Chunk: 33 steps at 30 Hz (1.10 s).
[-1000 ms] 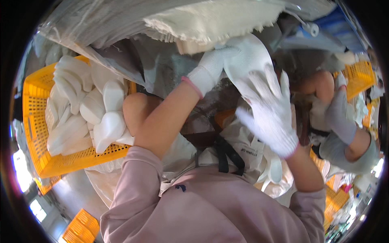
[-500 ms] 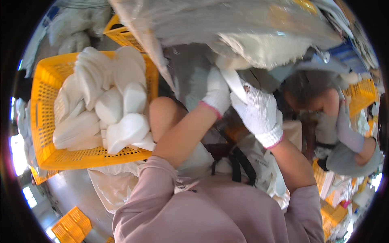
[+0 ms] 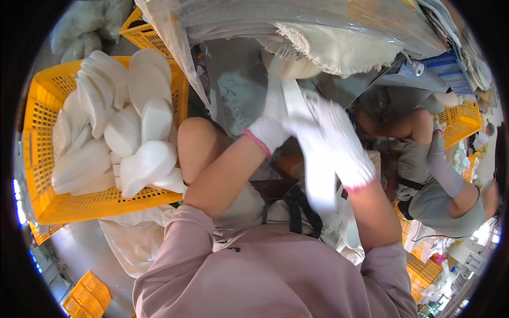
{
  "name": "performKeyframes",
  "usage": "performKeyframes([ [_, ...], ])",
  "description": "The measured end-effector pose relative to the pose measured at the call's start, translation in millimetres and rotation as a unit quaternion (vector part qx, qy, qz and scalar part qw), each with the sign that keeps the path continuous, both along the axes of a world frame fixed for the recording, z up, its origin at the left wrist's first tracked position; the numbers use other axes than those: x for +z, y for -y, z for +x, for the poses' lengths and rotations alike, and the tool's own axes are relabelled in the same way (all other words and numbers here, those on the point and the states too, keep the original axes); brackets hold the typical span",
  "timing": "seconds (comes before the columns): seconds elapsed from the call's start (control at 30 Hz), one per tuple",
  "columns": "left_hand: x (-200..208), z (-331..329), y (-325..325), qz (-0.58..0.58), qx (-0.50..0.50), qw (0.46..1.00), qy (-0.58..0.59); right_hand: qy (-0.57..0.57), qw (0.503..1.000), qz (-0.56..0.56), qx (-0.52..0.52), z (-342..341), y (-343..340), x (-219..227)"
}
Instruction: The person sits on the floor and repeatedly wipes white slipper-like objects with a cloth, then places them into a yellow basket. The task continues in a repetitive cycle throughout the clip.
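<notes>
White knit gloves with pink cuffs cover both my hands. Between them is a long white sole-shaped piece (image 3: 319,185), its near end blurred and slanting down toward my lap. My right hand (image 3: 342,140) closes around its right side. My left hand (image 3: 274,114) is at its left side, near the far end, with its fingers partly hidden and blurred. The far end of the piece meets or lies just under a pale cream rounded part (image 3: 294,69) below a frayed whitish cloth (image 3: 344,53); I cannot tell whether they touch.
At my left a yellow crate (image 3: 106,210) holds several white sole-shaped pieces (image 3: 143,164). A plastic-covered surface (image 3: 297,18) overhangs the far side. Another person's arm and leg (image 3: 442,164) show at the right, near a second yellow crate (image 3: 458,122). Another yellow crate (image 3: 87,296) sits on the floor lower left.
The white piece has swung so its near end now extends down toward my lap, past my right hand. My hands have turned with it, and the view has shifted slightly.
</notes>
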<state>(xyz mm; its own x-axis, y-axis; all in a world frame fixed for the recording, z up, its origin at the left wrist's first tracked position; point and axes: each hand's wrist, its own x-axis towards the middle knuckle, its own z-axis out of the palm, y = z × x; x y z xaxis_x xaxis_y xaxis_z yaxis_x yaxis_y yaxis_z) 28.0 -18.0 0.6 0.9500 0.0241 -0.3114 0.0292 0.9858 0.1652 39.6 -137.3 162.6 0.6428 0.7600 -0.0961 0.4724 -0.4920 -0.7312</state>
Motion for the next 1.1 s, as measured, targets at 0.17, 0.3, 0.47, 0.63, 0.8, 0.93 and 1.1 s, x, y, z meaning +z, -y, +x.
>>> performKeyframes([
  [0.17,9.6,12.5,-16.9,0.03,0.004,0.999,0.024,-0.043,0.999,0.031,0.005,-14.1,-7.1,10.8],
  [0.3,27.9,9.2,-17.1,0.052,0.081,0.995,-0.029,-0.312,0.947,0.068,-0.037,-9.5,-9.4,12.9],
  [0.47,41.6,-5.2,-20.9,-0.138,0.051,0.988,-0.04,-0.498,0.855,0.137,-0.05,13.4,-7.8,-9.5],
  [0.63,57.3,-23.9,-0.6,-0.022,0.001,0.99,-0.137,0.023,0.997,-0.052,-0.042,-71.9,27.7,19.9],
  [0.8,25.0,-4.9,3.0,-0.016,0.037,0.998,0.038,0.186,0.981,0.002,-0.057,-62.0,22.8,-2.5],
  [0.93,-31.2,22.6,-22.0,0.127,0.129,0.983,0.024,0.187,0.98,0.02,-0.07,-27.7,-3.0,-6.9],
  [1.1,-43.2,20.7,-27.4,0.271,0.166,0.945,0.077,0.194,0.977,0.029,-0.078,-21.1,-17.4,-13.7],
])
